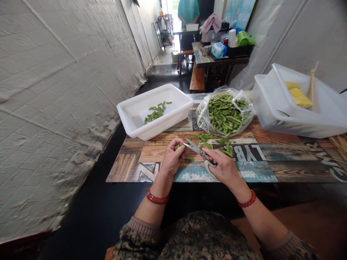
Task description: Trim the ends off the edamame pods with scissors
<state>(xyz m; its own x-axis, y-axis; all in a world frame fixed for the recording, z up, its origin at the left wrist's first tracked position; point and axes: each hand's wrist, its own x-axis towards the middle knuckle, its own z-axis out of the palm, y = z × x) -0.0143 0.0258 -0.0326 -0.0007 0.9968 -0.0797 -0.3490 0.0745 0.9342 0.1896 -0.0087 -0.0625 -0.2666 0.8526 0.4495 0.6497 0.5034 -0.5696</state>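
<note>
"One pod (pixel 177 147): how are we holding it?"

"Pinched by our left hand (pixel 170 157), fingers (pixel 178 140) closed on it, above the table (pixel 154 151); our right hand (pixel 223 165) grasps the scissors (pixel 201 152), blades (pixel 197 148) parted beside it."

"And to cut well?"

"We should keep those fingers clear and snip just its end."

I wear a camouflage top (pixel 200 234), mottled in dark green, brown, tan and near-black, the small blotches running across my front and along both sleeves (pixel 130 243). Each sleeve ends partway up the forearm in a ribbed, dusty pinkish-brown cuff (pixel 144 226). A smooth, glossy, reddish-brown bangle (pixel 156 199) rings my left arm near the wrist; a deep red bracelet (pixel 248 202) of round beads circles my right. My fingers (pixel 179 151) are bare.
</note>
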